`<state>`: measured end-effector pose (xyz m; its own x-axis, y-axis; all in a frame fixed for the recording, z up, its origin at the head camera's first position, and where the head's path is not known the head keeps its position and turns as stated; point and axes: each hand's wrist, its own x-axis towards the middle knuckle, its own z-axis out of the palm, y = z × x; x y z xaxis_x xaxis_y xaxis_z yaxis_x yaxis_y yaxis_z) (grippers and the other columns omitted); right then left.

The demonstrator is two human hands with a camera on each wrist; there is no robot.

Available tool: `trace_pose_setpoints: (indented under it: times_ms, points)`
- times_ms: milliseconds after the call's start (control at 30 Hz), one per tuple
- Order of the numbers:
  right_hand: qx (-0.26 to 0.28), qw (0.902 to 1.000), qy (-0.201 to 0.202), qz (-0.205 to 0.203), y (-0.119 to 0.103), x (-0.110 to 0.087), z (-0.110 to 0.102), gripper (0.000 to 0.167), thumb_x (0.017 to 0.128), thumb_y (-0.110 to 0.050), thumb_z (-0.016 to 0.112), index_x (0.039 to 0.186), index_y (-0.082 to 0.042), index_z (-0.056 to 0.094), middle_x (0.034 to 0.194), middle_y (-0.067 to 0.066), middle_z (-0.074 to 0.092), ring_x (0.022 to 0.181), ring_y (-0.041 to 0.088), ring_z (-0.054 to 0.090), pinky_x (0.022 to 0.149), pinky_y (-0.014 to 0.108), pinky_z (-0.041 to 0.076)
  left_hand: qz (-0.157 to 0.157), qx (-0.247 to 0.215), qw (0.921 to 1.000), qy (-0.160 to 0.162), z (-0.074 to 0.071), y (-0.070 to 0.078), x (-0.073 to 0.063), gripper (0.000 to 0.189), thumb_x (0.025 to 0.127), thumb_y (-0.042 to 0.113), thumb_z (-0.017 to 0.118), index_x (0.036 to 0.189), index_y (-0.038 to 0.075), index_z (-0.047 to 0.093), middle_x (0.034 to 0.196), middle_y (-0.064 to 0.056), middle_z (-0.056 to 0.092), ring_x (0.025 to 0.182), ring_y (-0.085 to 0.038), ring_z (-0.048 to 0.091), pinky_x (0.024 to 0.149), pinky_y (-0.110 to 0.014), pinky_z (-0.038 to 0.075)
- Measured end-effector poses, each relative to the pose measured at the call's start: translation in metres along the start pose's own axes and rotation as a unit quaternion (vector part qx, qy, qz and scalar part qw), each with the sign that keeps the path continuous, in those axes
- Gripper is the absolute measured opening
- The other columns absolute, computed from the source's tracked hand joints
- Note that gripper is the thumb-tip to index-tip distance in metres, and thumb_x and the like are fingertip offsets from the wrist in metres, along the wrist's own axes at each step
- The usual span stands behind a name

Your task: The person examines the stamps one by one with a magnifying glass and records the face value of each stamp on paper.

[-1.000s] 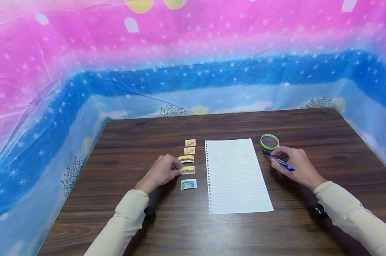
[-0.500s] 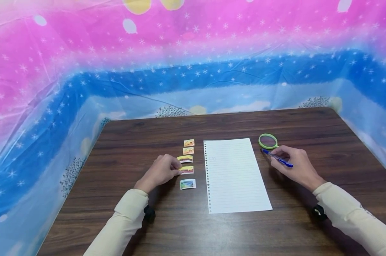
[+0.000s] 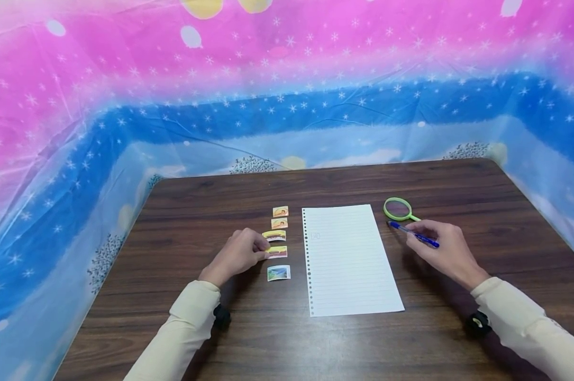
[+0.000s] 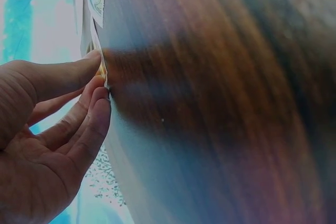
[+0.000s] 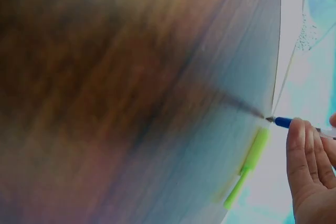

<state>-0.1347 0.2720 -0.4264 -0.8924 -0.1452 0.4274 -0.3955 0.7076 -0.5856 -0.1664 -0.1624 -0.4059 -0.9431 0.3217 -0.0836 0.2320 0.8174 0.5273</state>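
Note:
My left hand (image 3: 234, 256) has its fingertips at the left edge of a yellow-and-red stamp (image 3: 278, 252), which lies on the table; in the left wrist view the thumb and fingers (image 4: 97, 111) pinch at that edge. A similar stamp (image 3: 274, 236) lies just beyond, then two orange stamps (image 3: 280, 211). Nearer me is a blue-green landscape stamp (image 3: 279, 273). My right hand (image 3: 441, 246) holds a blue ballpoint pen (image 3: 412, 234), its tip pointing left, close to the tabletop in the right wrist view. Right of the stamps lies a lined sheet of paper (image 3: 353, 270) with faint writing near its upper left.
A green-rimmed magnifying glass (image 3: 398, 209) lies beyond the right hand, its handle reaching toward the fingers. The dark wooden table (image 3: 196, 211) has a patterned pink and blue cloth (image 3: 267, 79) hanging behind and beside it.
My right hand has shifted slightly to the right with the pen, baring more of the magnifying glass's handle. The left hand stays at the same stamp. The view has moved a little.

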Motion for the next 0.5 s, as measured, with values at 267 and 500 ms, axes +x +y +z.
trace_pose_setpoints:
  times_ms: [267, 500]
  points:
    - [0.038, 0.9990, 0.002, 0.023, -0.0030, -0.0016, -0.0015, 0.013, 0.090, -0.009, 0.078, 0.101, -0.007, 0.073, 0.083, 0.004, 0.072, 0.066, 0.009, 0.064, 0.058, 0.017, 0.050, 0.005, 0.002, 1.0000, 0.003, -0.0007, -0.0006, -0.0001, 0.011, 0.090, 0.006, 0.077, 0.100, 0.005, 0.079, 0.096, -0.004, 0.074, 0.085, -0.015, 0.066, 0.080, -0.038, 0.058]
    - [0.045, 0.9976, 0.011, 0.051, -0.0039, -0.0067, -0.0038, 0.020, 0.091, -0.011, 0.076, 0.110, -0.003, 0.076, 0.094, 0.014, 0.074, 0.069, 0.008, 0.063, 0.056, 0.017, 0.051, 0.007, 0.004, 1.0000, 0.004, 0.0000, 0.0003, -0.0001, 0.011, 0.089, 0.007, 0.078, 0.100, 0.005, 0.079, 0.096, -0.004, 0.075, 0.086, -0.015, 0.067, 0.081, -0.038, 0.058]
